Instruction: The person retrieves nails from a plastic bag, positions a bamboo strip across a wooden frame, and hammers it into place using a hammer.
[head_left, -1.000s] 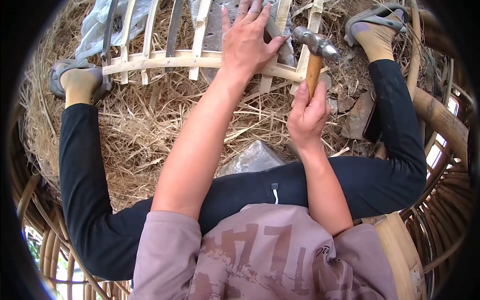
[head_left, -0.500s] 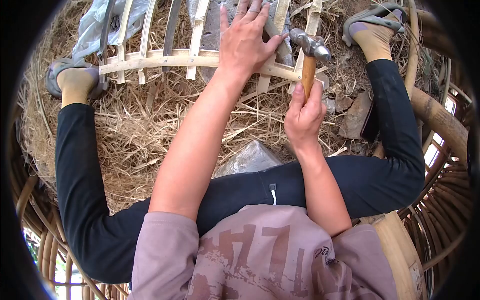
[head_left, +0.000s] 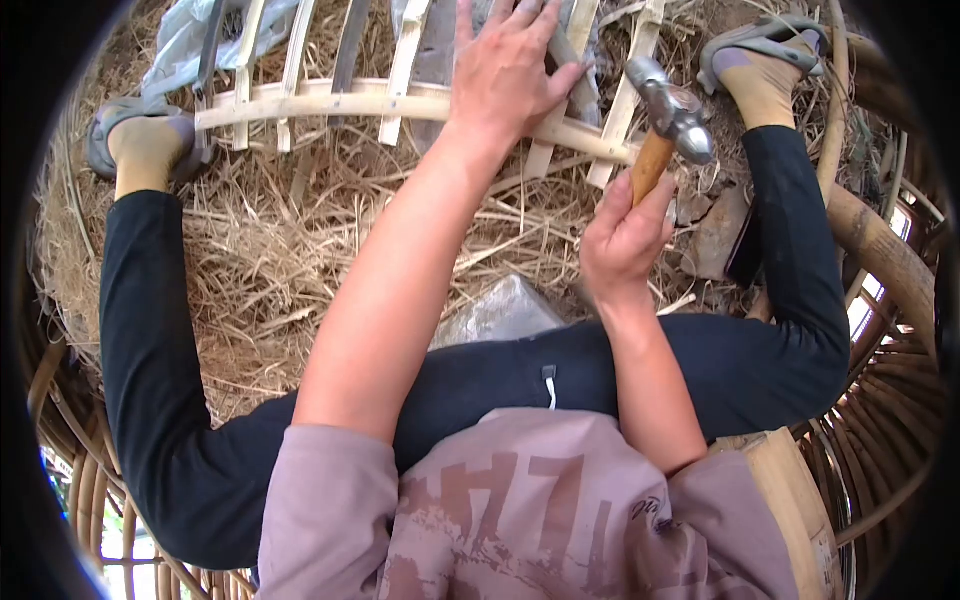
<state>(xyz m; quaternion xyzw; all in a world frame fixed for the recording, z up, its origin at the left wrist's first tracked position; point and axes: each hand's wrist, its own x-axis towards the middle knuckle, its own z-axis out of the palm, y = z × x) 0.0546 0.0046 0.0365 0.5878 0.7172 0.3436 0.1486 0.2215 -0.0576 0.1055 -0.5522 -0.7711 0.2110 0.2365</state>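
Observation:
My right hand (head_left: 628,240) is wrapped round the wooden handle of a hammer (head_left: 668,115), its metal head raised just past the right end of a curved bamboo strip (head_left: 400,106). Pale and dark bamboo slats (head_left: 406,62) cross that strip, and small nail heads show at some crossings. My left hand (head_left: 508,78) lies flat on the strip and slats, fingers stretched forward and thumb out to the right. Under the slats near that hand is a grey stone slab (head_left: 432,60). The fingertips reach the top edge of the view.
Dry straw (head_left: 290,230) covers the ground. A grey block (head_left: 502,312) sits by my lap, a clear plastic bag (head_left: 180,58) at the upper left. My sandalled feet flank the frame. Broken stones (head_left: 715,235) lie at right; woven cane (head_left: 890,400) surrounds me.
The hammer has moved right, and its head has tilted further to the right. My left hand and the bamboo strip sit slightly differently in the view, which has shifted a little.

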